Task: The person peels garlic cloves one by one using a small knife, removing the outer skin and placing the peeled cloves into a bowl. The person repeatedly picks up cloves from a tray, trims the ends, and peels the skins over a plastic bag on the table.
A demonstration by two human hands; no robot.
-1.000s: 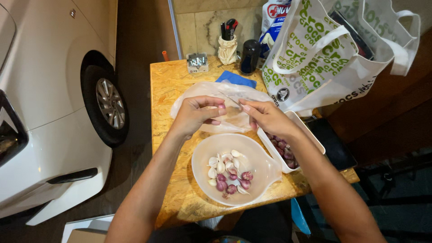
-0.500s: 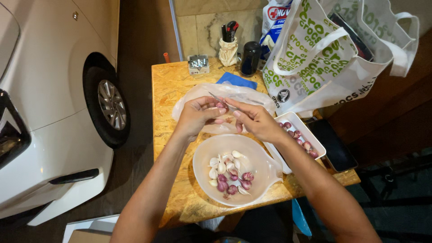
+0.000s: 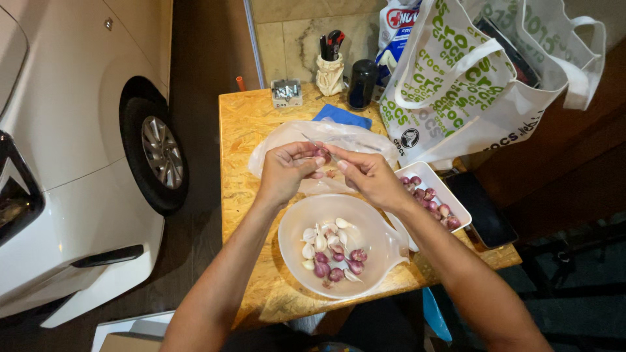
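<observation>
Left hand (image 3: 285, 171) pinches small purple shallot (image 3: 321, 155) between thumb and fingertips, above clear plastic sheet (image 3: 280, 140) on wooden table (image 3: 241, 124). Right hand (image 3: 368, 177) closed around thin knife (image 3: 318, 146); blade runs toward 10 o'clock, tip past shallot. Shallot sits at 10 o'clock from right hand, at 2 o'clock from left hand; both hands touch there, left has hold of it. Shallot's long axis: cannot tell, mostly hidden. White bowl (image 3: 372, 225) with peeled and unpeeled cloves at 6 o'clock. White tray (image 3: 456, 202) of shallots at 4 o'clock.

both forearms reaching forward, left hand (image 3: 285, 171) curled, right hand (image 3: 366, 175) meeting it — fingertips pinched close together
</observation>
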